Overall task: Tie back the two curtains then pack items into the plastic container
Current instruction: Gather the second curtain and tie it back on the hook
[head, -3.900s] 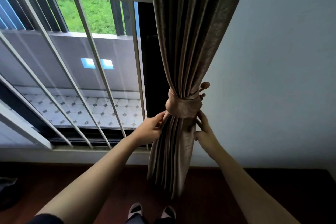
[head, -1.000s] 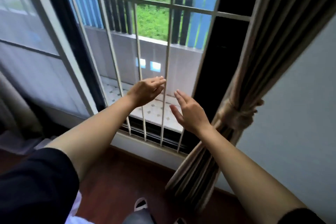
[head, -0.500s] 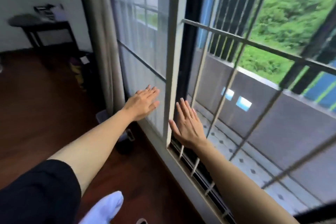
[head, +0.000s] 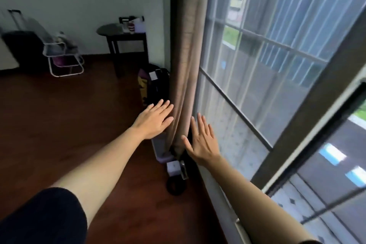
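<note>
A brown curtain (head: 186,49) hangs loose and straight at the left end of the window, reaching the floor. My left hand (head: 155,120) is stretched out flat just left of it, fingertips beside its folds. On the curtain's other side, my right hand (head: 202,138) is spread with straight fingers in front of the sheer white curtain (head: 233,95). Neither hand holds anything. A pale plastic container (head: 161,147) stands on the floor at the curtain's foot, partly hidden by the fabric and my left hand.
Small items (head: 177,168) and a dark round object (head: 175,185) lie on the wood floor by the window sill. A dark bag (head: 153,83) leans in the corner. Further back stand a dark side table (head: 126,35), a folding chair (head: 63,59) and a suitcase (head: 17,45).
The view has swung left from the tied right curtain to the untied left curtain. Both hands, still flat, have moved along the window and now flank this curtain.
</note>
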Demonstrator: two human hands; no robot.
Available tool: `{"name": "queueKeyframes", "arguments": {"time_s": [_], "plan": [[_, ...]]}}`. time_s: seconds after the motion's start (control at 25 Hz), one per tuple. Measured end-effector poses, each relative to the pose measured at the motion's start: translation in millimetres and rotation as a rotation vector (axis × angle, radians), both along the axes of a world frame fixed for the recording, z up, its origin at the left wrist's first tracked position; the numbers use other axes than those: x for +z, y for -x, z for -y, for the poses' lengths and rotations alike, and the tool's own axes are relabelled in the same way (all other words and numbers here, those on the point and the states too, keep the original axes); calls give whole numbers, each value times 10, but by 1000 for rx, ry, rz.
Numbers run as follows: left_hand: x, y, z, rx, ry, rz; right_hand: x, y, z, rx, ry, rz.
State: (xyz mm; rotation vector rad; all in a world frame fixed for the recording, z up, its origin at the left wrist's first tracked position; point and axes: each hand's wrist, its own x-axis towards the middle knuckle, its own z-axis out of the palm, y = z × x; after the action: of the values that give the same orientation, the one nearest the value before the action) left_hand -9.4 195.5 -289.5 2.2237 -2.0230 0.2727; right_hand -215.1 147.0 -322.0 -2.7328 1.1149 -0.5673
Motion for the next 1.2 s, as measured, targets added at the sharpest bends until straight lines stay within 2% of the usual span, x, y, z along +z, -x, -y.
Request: {"name": "queueKeyframes", "arguments": {"time_s": [0.36, 0.64, 0.88, 1.2], "plan": [[-140, -1801, 982, 125, 4, 0, -228, -1964, 1201, 106, -2, -9], [-128, -2996, 1930, 112, -51, -15, -314, -3224, 2078, 16, -30, -58], [-220, -3916, 2614, -17, -92, -42, -425, -4068, 2486, -146, -13, -110], [15, -4645, 3457, -384, -50, -66, -385, -4921, 2658, -545, -64, -128]]}}
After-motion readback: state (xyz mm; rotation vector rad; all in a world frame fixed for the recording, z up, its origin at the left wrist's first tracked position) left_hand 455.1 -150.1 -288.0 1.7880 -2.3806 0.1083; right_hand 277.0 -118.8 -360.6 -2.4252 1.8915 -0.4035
